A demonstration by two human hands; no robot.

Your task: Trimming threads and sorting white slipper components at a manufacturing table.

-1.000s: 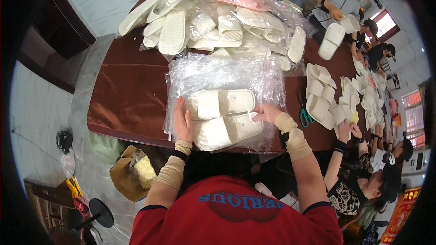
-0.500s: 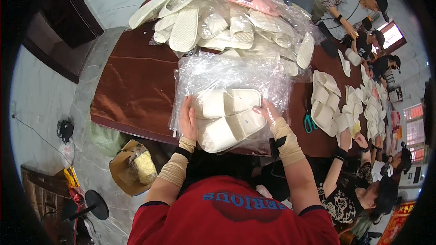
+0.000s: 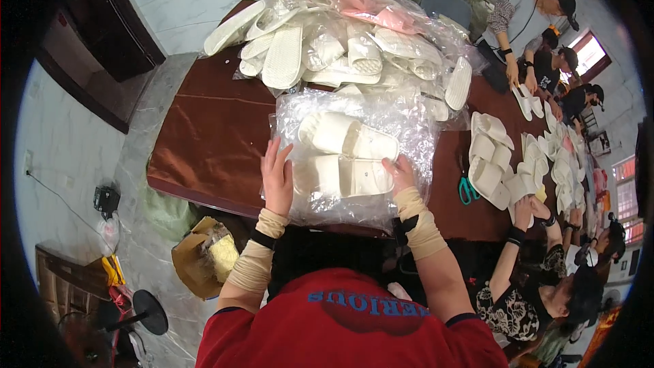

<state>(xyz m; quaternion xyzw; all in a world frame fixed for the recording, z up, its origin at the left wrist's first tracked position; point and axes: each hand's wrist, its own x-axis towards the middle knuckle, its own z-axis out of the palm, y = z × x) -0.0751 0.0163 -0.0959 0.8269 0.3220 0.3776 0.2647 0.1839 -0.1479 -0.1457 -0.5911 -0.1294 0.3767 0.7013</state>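
A pair of white slippers (image 3: 368,142) lies side by side on a stack of clear plastic bags (image 3: 419,112) in front of me, toes to the left and heels to the right. My right hand (image 3: 403,176) grips the heel end where the two slippers meet, thumb on top. At the toe end of the nearer slipper, my left hand (image 3: 277,180) is open with its fingers stretched along the edge of the bags. Its fingertips point away from me, and it holds nothing.
Beyond the bags rises a heap of bagged white slippers (image 3: 283,58) with pink slippers (image 3: 378,10) on top. To the right lie teal-handled scissors (image 3: 467,191) and loose white slippers (image 3: 489,163). Co-workers line the table's (image 3: 204,136) right side. A cardboard box (image 3: 194,259) stands on the floor.
The slippers have moved away from me, farther onto the bags, and lie flatter. My left hand's fingers have spread. At the right, a co-worker's hand now reaches white slippers.
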